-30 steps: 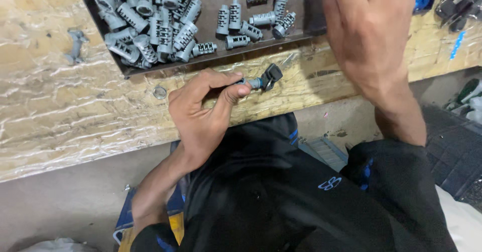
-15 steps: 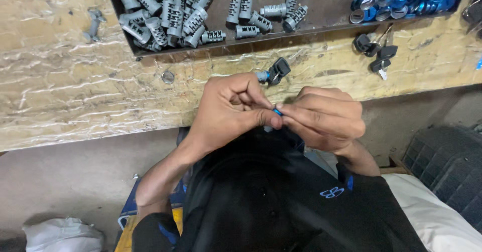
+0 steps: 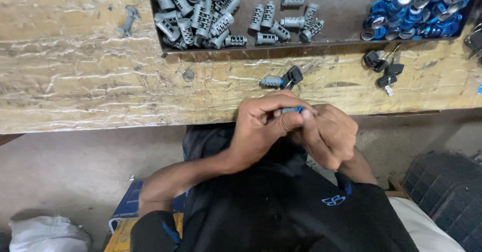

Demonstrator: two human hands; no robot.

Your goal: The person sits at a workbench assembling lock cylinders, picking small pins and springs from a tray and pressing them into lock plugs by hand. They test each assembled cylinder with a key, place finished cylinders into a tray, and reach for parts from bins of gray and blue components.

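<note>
Below bench edge | left hand (image 3: pixel 261 126), right hand (image 3: pixel 326 134) | small grey-blue part (image 3: pixel 292 110) mostly hidden

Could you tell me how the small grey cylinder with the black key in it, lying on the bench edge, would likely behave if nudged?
The cylinder looks like cast metal, so probably stiff and heavy for its size. Lying on its side, its round body might roll, but the black key head sticking out would likely stop it. The wooden bench looks rough, so it should not slide easily.
</note>
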